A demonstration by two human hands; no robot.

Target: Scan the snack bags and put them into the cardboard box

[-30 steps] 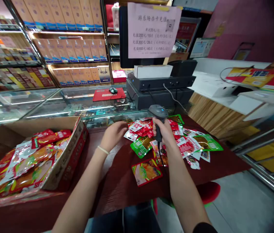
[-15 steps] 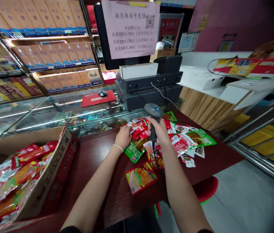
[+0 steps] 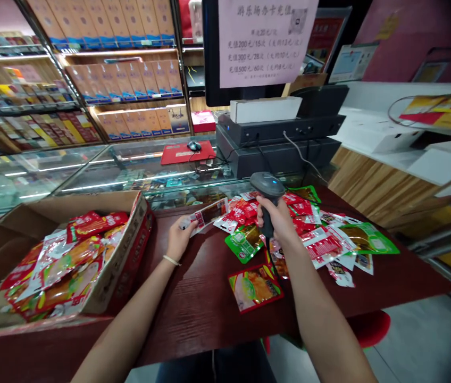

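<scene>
My left hand (image 3: pixel 180 234) pinches one end of a snack packet (image 3: pixel 210 214), white with a dark see-through middle, just above the table left of the pile. A black barcode scanner (image 3: pixel 267 186) is wrapped in the fingers of my right hand (image 3: pixel 279 218), its head over the heap and its cord hanging down. Beneath and around it lie several red and white snack packets (image 3: pixel 327 244) and a green-edged packet (image 3: pixel 245 242). Closer to me, a red-edged packet (image 3: pixel 255 287) lies flat by itself.
A cardboard box (image 3: pixel 140 234) of snack packets stands on the left of the dark red table (image 3: pixel 185 308). Behind are a glass counter (image 3: pixel 138 175), a mouse (image 3: pixel 194 146) on a red mat, and a monitor (image 3: pixel 211 58) above a cash drawer (image 3: pixel 273 151). A metal railing (image 3: pixel 449 271) is at right.
My left hand has moved left from the pile and now holds a packet from it. The scanner stays in my right hand over the heap. The view has turned left.
</scene>
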